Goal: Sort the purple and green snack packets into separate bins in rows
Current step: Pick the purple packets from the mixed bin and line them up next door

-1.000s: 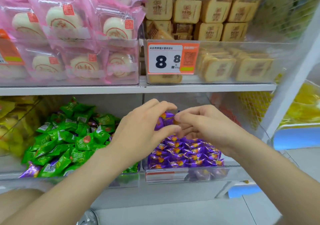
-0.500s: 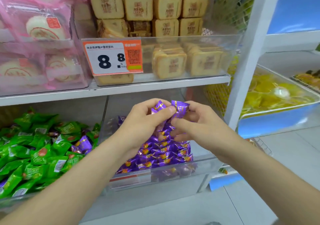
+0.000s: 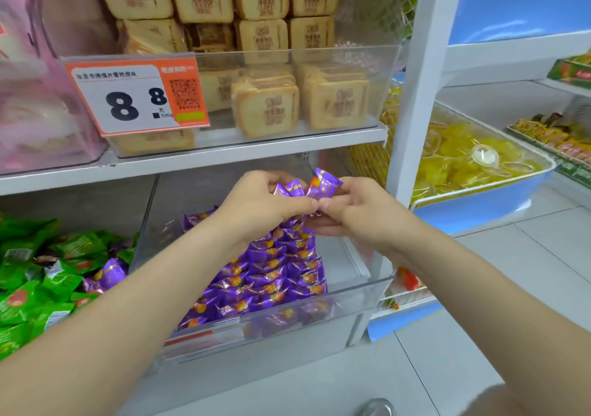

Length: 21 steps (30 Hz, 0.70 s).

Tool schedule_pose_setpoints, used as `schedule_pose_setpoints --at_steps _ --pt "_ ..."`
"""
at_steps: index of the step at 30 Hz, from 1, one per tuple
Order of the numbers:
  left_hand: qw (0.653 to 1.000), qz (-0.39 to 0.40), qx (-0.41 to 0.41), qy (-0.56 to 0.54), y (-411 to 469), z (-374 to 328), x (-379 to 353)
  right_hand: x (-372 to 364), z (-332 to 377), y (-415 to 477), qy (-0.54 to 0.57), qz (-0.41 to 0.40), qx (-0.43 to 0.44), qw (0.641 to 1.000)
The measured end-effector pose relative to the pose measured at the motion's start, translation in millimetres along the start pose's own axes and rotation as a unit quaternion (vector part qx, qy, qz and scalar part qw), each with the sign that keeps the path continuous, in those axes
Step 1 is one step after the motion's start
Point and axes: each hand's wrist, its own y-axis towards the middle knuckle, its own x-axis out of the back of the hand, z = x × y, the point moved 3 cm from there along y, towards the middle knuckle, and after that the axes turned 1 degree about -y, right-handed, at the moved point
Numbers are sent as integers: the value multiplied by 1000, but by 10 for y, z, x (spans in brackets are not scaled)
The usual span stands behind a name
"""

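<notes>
Pinching purple packets (image 3: 323,183) — left hand (image 3: 265,206), right hand (image 3: 363,212) — over clear bin (image 3: 353,315), under white shelf (image 3: 224,157).

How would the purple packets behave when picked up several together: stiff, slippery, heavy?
Probably light: the left hand and right hand pinch a bunch of purple packets between them. Glossy wrappers look slippery. Crimped ends likely flop.

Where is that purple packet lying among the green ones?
The stray purple packet lies lower left in the head view, among the green packets, near the clear left wall of the purple bin.
</notes>
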Motion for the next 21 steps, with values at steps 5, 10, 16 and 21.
schedule_pose_setpoints --at_steps 5,10,16,21 --pt "999 -32 -23 36 125 135 -45 154 27 -38 -122 -37 -12 992" --pt "948 -91 -65 298 402 245 -1 432 185 -184 -235 -113 20 965" --pt "916 -31 -84 391 646 244 -438 529 199 -217 -230 -140 19 963" --pt "893 9 -39 449 916 393 -611 544 172 -180 -226 -145 19 963"
